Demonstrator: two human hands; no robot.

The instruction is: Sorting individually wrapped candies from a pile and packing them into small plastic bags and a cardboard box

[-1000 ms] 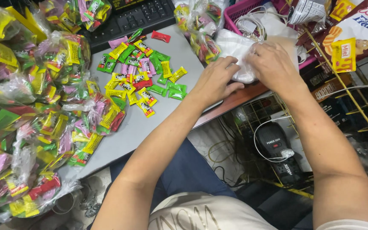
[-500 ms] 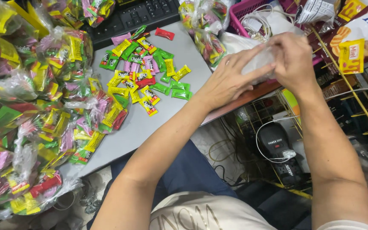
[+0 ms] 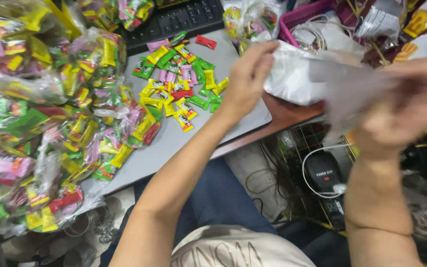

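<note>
Bag (image 3: 317,79) is pinched by left hand (image 3: 248,74) and right hand (image 3: 411,106), unfilled; sweets (image 3: 179,84) lie loose at nine o'clock.

Small wrapped candies (image 3: 179,84) in green, yellow, pink and red lie loose on the grey board at far centre. Clear bags of the same candies (image 3: 50,123) pile up along the left. A thin clear plastic bag (image 3: 317,79) hangs between the hands at right. Yellow-and-red packets (image 3: 418,22) sit far right.
</note>
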